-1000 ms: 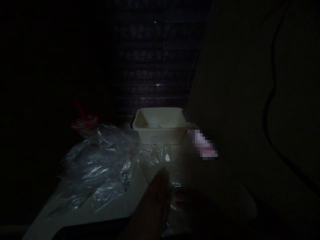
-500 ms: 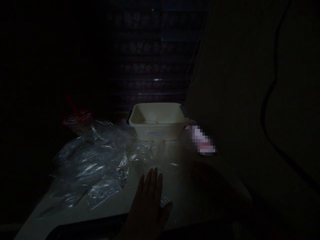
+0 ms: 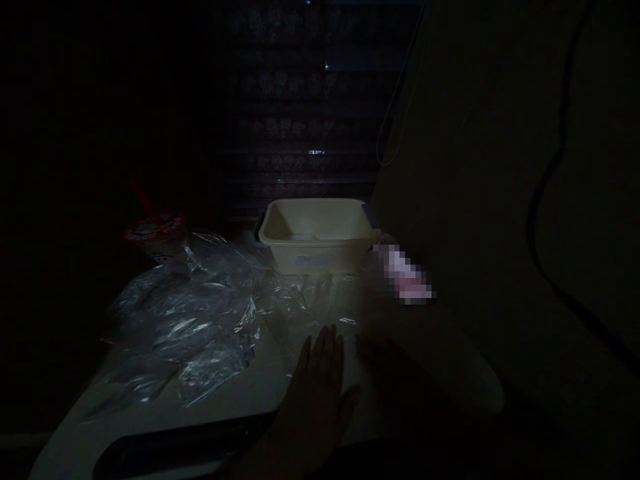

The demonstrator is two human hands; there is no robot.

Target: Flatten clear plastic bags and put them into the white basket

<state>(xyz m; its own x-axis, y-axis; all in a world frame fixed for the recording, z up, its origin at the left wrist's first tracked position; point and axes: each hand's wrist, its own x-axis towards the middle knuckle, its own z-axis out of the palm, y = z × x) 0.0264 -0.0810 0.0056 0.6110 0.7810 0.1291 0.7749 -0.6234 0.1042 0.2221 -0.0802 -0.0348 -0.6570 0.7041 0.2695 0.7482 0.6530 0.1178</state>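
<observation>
My left hand (image 3: 320,393) lies flat, palm down, with its fingers stretched forward and the thumb out to the right. Under and ahead of it, a clear plastic bag (image 3: 320,317) is spread on the pale table (image 3: 260,380). My right hand (image 3: 387,360) is very dim in the shadow just to the right; its fingers seem extended and low over the same plastic. Neither hand shows anything held. A heap of crumpled clear plastic bags (image 3: 190,327) lies to the left of my hands.
A cream plastic basin (image 3: 320,257) with dark handles stands at the table's back. Behind the bags on the left is a cup with a red lid and straw (image 3: 155,230). A blurred pink-and-white item (image 3: 405,277) lies right of the basin. A dark, rounded object (image 3: 190,440) edges the front.
My left hand has slid a little right and forward, still flat. My right hand has moved left, closer to it. The view has shifted slightly.
</observation>
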